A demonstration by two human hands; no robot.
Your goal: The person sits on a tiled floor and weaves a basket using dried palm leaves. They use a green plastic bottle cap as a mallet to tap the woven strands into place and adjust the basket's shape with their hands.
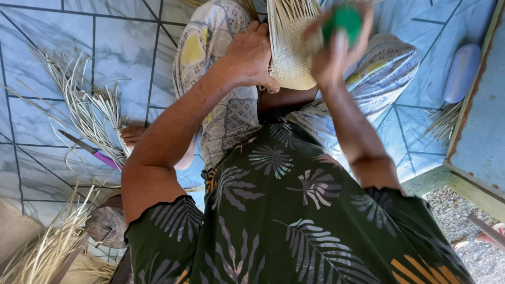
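Clutching a green ball [343, 21], right hand [336, 50] touches woven basket [291, 47].

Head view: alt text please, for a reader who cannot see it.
Seated on a tiled floor, a person grips a pale woven piece with the left hand while the right hand holds a green round object against it. Loose straw strips lie nearby.

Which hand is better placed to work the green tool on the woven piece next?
Probably the right hand: it already grips the green tool against the woven piece. The left hand is occupied steadying that piece's edge.
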